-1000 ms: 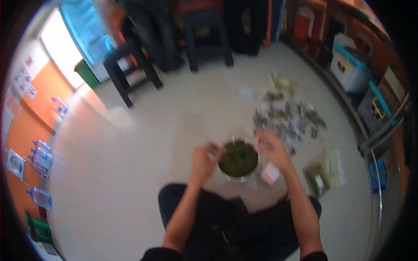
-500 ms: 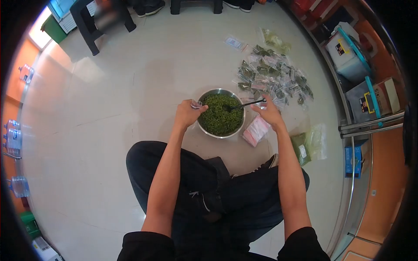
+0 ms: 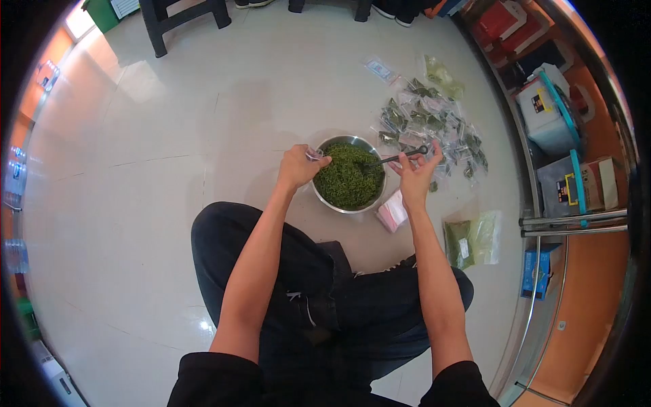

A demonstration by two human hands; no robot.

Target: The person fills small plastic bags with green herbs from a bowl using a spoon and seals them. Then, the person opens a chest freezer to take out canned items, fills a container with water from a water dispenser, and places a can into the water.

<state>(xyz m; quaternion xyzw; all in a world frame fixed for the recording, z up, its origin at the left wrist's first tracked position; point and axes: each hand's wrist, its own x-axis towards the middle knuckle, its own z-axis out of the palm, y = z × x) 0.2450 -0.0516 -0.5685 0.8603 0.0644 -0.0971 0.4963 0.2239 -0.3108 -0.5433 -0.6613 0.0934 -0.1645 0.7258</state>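
A steel bowl (image 3: 346, 210) stands on the floor ahead of my crossed legs, filled with chopped green herb-like bits (image 3: 344, 182). At its left rim my left hand (image 3: 297, 167) pinches a small clear plastic bag (image 3: 314, 153). A black spoon (image 3: 392, 159) leans out over the right rim, its head sunk in the green bits. My right hand (image 3: 416, 178) is at the handle's outer end, thumb against it and the other fingers loosely curled around. Just right of the bowl lies a pink-and-white packet of bags (image 3: 393, 211).
Many small filled bags (image 3: 434, 122) lie heaped beyond my right hand. A larger green-filled bag (image 3: 459, 243) rests by my right knee. Shelving with plastic boxes (image 3: 548, 112) runs along the right. Dark stools (image 3: 186, 17) and other people's shoes (image 3: 256, 3) are at the far side.
My right hand has come in to the spoon handle, whose outer end has shifted slightly outward. My left hand still holds the small bag at the rim. The whole view has tilted slightly.
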